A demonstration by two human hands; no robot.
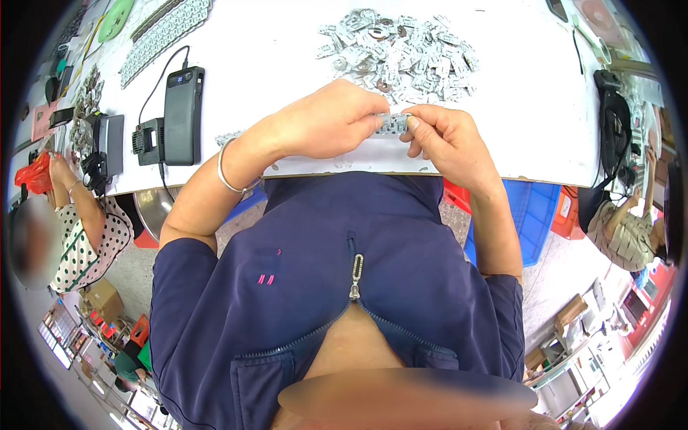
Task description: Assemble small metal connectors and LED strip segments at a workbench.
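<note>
Close to the table's near edge, my left hand [337,118] and my right hand [448,140] meet over a short row of small silver metal parts [391,124]. The fingers of my left hand are closed at the row's left end, and what lies under them is partly hidden. At the right end, my right thumb and forefinger pinch the row. Past my hands lies a loose heap of similar stamped metal pieces [412,61], a few of them brownish. More small silver parts [229,136] lie on the table beside my left forearm, which partly covers them.
A black power bank [183,115] with a cable and a small black device [149,142] stand left on the white table [269,43]. Farther left lies a long tray of rowed parts [165,39]. Blue crates [534,215] sit below the edge. People work at both sides.
</note>
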